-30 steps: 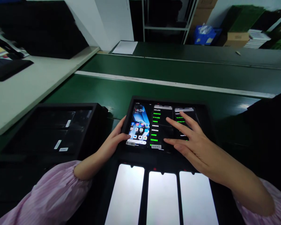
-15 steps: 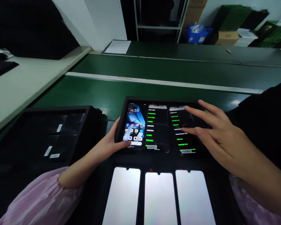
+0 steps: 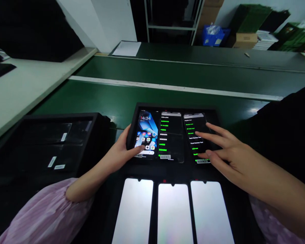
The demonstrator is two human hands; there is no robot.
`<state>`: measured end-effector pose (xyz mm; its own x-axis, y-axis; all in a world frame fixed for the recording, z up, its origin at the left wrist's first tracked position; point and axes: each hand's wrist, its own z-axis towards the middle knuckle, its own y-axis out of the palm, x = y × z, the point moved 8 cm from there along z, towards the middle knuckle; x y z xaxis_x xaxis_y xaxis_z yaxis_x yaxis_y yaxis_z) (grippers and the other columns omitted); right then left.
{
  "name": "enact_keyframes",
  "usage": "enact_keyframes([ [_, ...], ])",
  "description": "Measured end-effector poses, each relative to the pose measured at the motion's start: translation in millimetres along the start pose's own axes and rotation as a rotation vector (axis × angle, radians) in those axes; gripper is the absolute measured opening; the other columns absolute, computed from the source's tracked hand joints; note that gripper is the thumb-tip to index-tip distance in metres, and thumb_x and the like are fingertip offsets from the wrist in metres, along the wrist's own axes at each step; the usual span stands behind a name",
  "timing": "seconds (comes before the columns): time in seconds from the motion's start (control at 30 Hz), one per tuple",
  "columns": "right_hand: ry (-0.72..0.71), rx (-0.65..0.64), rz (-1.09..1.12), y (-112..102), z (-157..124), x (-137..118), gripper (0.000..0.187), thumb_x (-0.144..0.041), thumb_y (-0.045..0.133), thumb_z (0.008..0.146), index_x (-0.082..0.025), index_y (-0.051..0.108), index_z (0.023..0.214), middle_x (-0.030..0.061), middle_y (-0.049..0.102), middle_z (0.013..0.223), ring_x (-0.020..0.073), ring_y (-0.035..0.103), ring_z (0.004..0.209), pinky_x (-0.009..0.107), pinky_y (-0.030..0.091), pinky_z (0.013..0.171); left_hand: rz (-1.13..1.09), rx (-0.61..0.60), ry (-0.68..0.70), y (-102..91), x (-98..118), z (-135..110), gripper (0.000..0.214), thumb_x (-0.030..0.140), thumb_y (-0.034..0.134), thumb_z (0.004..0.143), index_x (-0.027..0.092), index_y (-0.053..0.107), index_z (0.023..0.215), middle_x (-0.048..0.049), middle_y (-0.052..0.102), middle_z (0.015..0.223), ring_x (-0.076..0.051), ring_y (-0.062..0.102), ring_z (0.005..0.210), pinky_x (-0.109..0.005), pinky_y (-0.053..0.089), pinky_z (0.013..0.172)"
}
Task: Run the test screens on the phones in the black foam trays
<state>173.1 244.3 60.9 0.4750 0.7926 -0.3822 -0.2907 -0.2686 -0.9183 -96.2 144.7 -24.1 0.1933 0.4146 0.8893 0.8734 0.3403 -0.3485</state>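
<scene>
In the head view a black tray (image 3: 178, 171) holds several smartphones. At its left edge my left hand (image 3: 119, 149) grips the side, its thumb lying over the lower screen of the left phone (image 3: 148, 127), which shows 14:34 and app icons. The middle phone (image 3: 170, 135) has a list with green and white lines. Over the right phone (image 3: 193, 130), slightly tilted and with an English test list, my right hand (image 3: 227, 147) is spread, fingertips at the screen. Three phones with white screens lie nearer: left (image 3: 134, 210), middle (image 3: 174, 213) and right (image 3: 210, 210).
Another black tray (image 3: 91, 135) with labelled dark items stands at left. Behind runs a green work surface (image 3: 152, 73) with a white strip (image 3: 167, 88). Farther back are a paper sheet (image 3: 126, 48), a blue bin (image 3: 212, 35) and a cardboard box (image 3: 244, 40).
My right hand has moved down the right phone's screen, toward the lower lines. My left thumb has shifted slightly up over the left phone. The screens show the same content.
</scene>
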Motion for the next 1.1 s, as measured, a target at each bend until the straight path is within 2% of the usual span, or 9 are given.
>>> enact_keyframes([
  [0.17, 0.02, 0.029, -0.053, 0.4, -0.1, 0.1, 0.065, -0.051, 0.033, 0.11, -0.029, 0.085, 0.077, 0.0053, 0.07, 0.141, 0.0457, 0.043, 0.153, 0.073, 0.06, 0.101, -0.063, 0.012, -0.044, 3.2, 0.5, -3.0, 0.106, 0.056, 0.079, 0.061, 0.024, 0.043, 0.156, -0.0096, 0.062, 0.154, -0.038, 0.057, 0.143, -0.049, 0.042, 0.126],
  [0.23, -0.034, 0.089, -0.076, -3.6, 1.5, -10.6, 0.061, -0.048, 0.034, 0.111, -0.029, 0.086, 0.085, 0.0047, 0.07, 0.142, 0.0429, 0.045, 0.152, 0.068, 0.063, 0.102, -0.129, 0.009, -0.058, 5.2, 0.5, -4.5, 0.104, 0.055, 0.079, 0.062, 0.026, 0.044, 0.155, -0.0082, 0.064, 0.152, -0.038, 0.058, 0.141, -0.048, 0.045, 0.124],
  [0.33, -0.129, 0.136, -0.069, -3.3, 6.9, -30.6, 0.054, -0.041, 0.036, 0.112, -0.026, 0.086, 0.101, 0.0049, 0.064, 0.151, 0.0396, 0.04, 0.156, 0.06, 0.063, 0.105, -0.234, 0.014, -0.059, 6.7, -1.1, -5.3, 0.097, 0.049, 0.078, 0.065, 0.026, 0.047, 0.154, -0.0066, 0.065, 0.151, -0.037, 0.059, 0.141, -0.045, 0.049, 0.121],
  [0.47, -0.135, 0.028, -0.004, 15.4, 14.3, -37.6, 0.052, -0.043, 0.035, 0.113, -0.027, 0.084, 0.114, 0.0034, 0.052, 0.163, 0.0401, 0.028, 0.161, 0.059, 0.064, 0.103, -0.399, 0.016, -0.104, 9.0, -8.7, -4.0, 0.094, 0.043, 0.071, 0.069, 0.026, 0.043, 0.157, -0.0054, 0.074, 0.135, -0.032, 0.074, 0.119, -0.042, 0.062, 0.102],
  [0.6, -0.096, -0.009, 0.0, 22.7, 14.9, -32.9, 0.053, -0.043, 0.033, 0.114, -0.026, 0.084, 0.115, 0.0049, 0.049, 0.164, 0.0429, 0.026, 0.161, 0.061, 0.064, 0.1, -0.426, 0.041, -0.149, 9.0, -7.7, -1.8, 0.098, 0.037, 0.075, 0.064, 0.026, 0.043, 0.156, -0.0031, 0.079, 0.12, -0.028, 0.077, 0.102, -0.034, 0.063, 0.084],
  [0.73, -0.143, 0.074, 0.008, 13.2, 16.5, -39.0, 0.053, -0.041, 0.034, 0.114, -0.022, 0.084, 0.116, 0.0078, 0.056, 0.159, 0.0417, 0.034, 0.158, 0.058, 0.063, 0.103, -0.391, 0.082, -0.167, 6.9, 0.7, 4.7, 0.084, 0.033, 0.075, 0.068, 0.026, 0.05, 0.147, -0.0029, 0.08, 0.117, -0.025, 0.077, 0.095, -0.032, 0.063, 0.079],
  [0.93, -0.222, 0.151, -0.01, 6.1, 18.3, -48.4, 0.048, -0.036, 0.039, 0.113, -0.02, 0.083, 0.115, 0.0097, 0.066, 0.148, 0.0365, 0.052, 0.148, 0.051, 0.065, 0.102, -0.283, 0.046, -0.1, 7.0, 5.9, 16.4, 0.089, 0.031, 0.08, 0.064, 0.021, 0.05, 0.147, -0.008, 0.076, 0.126, -0.029, 0.075, 0.11, -0.038, 0.061, 0.097],
  [1.1, -0.284, 0.214, -0.061, -1.6, 16.6, -51.2, 0.044, -0.03, 0.039, 0.113, -0.017, 0.081, 0.118, 0.0123, 0.07, 0.142, 0.033, 0.058, 0.143, 0.048, 0.063, 0.105, -0.531, 0.018, -0.111, 7.2, -3.7, 18.1, 0.089, 0.032, 0.074, 0.063, 0.022, 0.052, 0.15, -0.0036, 0.079, 0.117, -0.026, 0.076, 0.102, -0.032, 0.061, 0.084],
])
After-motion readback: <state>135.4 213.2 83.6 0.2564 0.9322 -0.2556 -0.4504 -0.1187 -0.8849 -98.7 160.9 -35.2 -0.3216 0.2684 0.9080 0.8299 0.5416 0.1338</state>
